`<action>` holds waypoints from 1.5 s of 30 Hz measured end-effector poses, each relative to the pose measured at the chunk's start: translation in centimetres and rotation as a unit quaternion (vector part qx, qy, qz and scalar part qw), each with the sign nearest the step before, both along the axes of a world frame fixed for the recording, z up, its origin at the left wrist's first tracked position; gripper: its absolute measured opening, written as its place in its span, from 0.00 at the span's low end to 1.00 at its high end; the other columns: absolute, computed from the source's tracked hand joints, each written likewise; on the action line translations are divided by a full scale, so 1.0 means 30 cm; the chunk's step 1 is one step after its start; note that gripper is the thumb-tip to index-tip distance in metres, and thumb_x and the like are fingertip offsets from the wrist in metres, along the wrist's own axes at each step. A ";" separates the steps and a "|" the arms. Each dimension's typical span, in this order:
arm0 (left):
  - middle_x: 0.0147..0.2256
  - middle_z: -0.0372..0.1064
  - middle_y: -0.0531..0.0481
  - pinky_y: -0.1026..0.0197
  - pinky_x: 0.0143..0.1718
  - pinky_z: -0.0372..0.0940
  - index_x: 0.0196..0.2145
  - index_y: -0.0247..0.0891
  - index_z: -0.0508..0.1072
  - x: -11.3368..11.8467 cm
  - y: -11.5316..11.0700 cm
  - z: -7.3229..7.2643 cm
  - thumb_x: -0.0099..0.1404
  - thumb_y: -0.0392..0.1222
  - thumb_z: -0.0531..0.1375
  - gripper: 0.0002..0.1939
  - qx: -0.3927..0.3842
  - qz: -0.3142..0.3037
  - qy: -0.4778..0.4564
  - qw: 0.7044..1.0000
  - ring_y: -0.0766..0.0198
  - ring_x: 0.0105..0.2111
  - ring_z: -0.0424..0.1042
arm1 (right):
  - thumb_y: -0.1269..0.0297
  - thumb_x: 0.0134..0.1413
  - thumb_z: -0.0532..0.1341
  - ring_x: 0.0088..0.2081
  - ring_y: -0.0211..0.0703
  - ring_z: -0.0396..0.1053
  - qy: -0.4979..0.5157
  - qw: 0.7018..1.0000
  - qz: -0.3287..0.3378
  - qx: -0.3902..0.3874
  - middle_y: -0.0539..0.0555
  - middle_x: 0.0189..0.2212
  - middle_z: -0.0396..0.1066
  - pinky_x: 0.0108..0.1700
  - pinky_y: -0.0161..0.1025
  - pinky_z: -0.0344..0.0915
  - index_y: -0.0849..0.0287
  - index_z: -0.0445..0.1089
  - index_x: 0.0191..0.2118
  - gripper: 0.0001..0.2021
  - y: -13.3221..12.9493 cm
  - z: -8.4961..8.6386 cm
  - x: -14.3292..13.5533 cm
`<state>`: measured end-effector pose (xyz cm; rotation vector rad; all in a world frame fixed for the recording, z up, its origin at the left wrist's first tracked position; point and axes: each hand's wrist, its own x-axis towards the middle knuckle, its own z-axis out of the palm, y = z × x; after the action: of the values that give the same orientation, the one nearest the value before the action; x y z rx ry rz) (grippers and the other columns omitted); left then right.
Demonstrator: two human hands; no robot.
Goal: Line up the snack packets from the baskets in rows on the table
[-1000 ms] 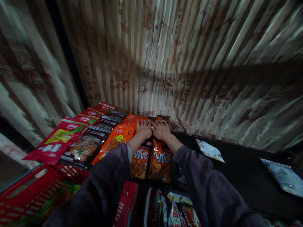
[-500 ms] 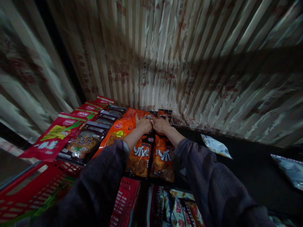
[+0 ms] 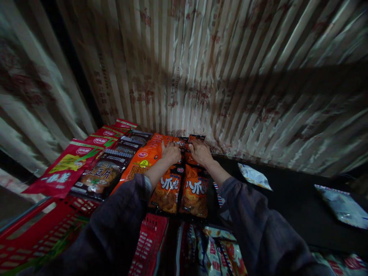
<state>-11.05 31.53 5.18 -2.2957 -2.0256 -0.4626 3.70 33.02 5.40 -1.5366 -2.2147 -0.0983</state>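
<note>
Orange-and-black snack bags lie in two columns on a black shelf (image 3: 290, 209); the front ones are a left snack bag (image 3: 166, 189) and a right snack bag (image 3: 194, 191). My left hand (image 3: 171, 154) rests on the bags behind the left one, its thumb apart from the fingers. Over the rear of the right column, my right hand (image 3: 200, 153) presses down with fingers spread. Neither hand appears to grip a bag. The hands partly cover the bags under them.
To the left lie orange bags (image 3: 138, 163), dark bags (image 3: 99, 174) and red bags (image 3: 64, 165). White packets (image 3: 254, 176) are at right. Below stand a red basket (image 3: 51, 218) and small snack packets (image 3: 214, 253). A pleated curtain (image 3: 184, 69) hangs behind.
My hands have moved apart from each other. The right hand now reaches over the rear bags of the right column. The view has shifted slightly.
</note>
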 end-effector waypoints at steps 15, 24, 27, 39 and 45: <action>0.63 0.56 0.34 0.40 0.65 0.46 0.59 0.32 0.64 0.183 -0.421 -0.133 0.69 0.41 0.49 0.23 0.132 -0.148 -0.039 0.979 0.48 0.67 0.48 | 0.46 0.62 0.41 0.67 0.51 0.50 0.351 0.933 -0.079 -0.016 0.65 0.65 0.55 0.66 0.52 0.48 0.67 0.57 0.63 0.34 -0.272 -0.179 0.145; 0.65 0.48 0.29 0.40 0.63 0.51 0.62 0.28 0.60 0.190 -0.417 -0.210 0.64 0.36 0.53 0.28 0.130 -0.120 -0.050 0.983 0.42 0.67 0.44 | 0.38 0.58 0.40 0.66 0.51 0.53 0.484 0.859 -0.106 -0.126 0.64 0.65 0.54 0.66 0.49 0.48 0.65 0.53 0.65 0.40 -0.267 -0.217 0.079; 0.66 0.46 0.30 0.40 0.63 0.52 0.62 0.30 0.59 0.184 -0.416 -0.212 0.65 0.36 0.52 0.27 0.137 -0.136 -0.067 0.979 0.44 0.68 0.41 | 0.38 0.59 0.39 0.67 0.50 0.52 0.493 0.854 -0.110 -0.124 0.64 0.66 0.52 0.67 0.49 0.47 0.65 0.50 0.67 0.41 -0.284 -0.219 0.079; 0.67 0.40 0.25 0.38 0.64 0.49 0.64 0.25 0.52 0.219 -0.480 -0.266 0.65 0.34 0.50 0.30 0.125 -0.125 -0.143 0.974 0.45 0.68 0.33 | 0.40 0.59 0.40 0.68 0.48 0.49 0.502 0.846 -0.099 -0.151 0.63 0.65 0.55 0.66 0.47 0.47 0.66 0.54 0.65 0.39 -0.358 -0.236 0.083; 0.68 0.36 0.30 0.37 0.63 0.50 0.65 0.30 0.51 0.215 -0.507 -0.276 0.66 0.35 0.50 0.30 0.137 -0.123 -0.167 0.968 0.47 0.69 0.30 | 0.39 0.59 0.40 0.67 0.48 0.50 0.488 0.852 -0.113 -0.151 0.60 0.67 0.52 0.67 0.47 0.46 0.62 0.50 0.67 0.39 -0.437 -0.227 0.102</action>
<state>-4.59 16.30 -3.09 -2.4261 -1.6549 -1.1387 6.74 19.91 -1.40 -1.4937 -1.2574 0.8183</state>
